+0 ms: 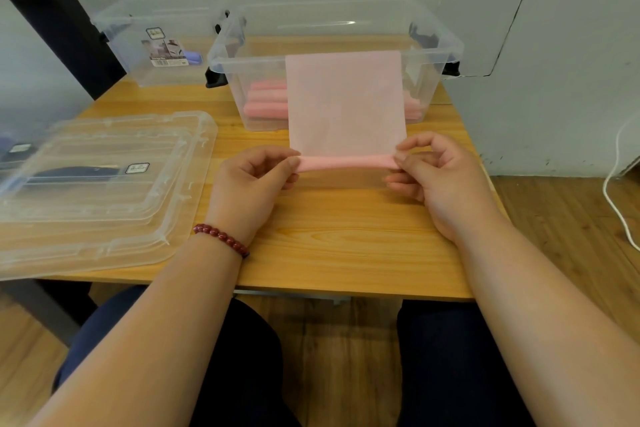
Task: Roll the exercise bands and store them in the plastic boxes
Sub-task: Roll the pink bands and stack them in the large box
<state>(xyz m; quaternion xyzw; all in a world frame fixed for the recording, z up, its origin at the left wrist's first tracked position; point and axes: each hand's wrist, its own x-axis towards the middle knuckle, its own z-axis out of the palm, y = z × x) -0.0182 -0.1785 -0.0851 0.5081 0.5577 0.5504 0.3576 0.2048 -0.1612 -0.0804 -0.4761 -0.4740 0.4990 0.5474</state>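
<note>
A pale pink exercise band (346, 100) hangs over the front rim of a clear plastic box (433, 42) and runs down toward me. Its near end is rolled into a thin pink tube just above the wooden table. My left hand (256, 180) pinches the tube's left end and my right hand (436, 170) pinches its right end. Several rolled pink bands (266, 102) lie stacked inside that box. A second clear box (117, 17) stands at the back left with a blue roll (193, 56) inside.
Clear plastic lids (104, 184) lie stacked on the table's left side, reaching past its edge. The wooden table (346, 239) ends close to my lap. A white wall stands behind the boxes. A white cable (614, 191) hangs at the right over the wooden floor.
</note>
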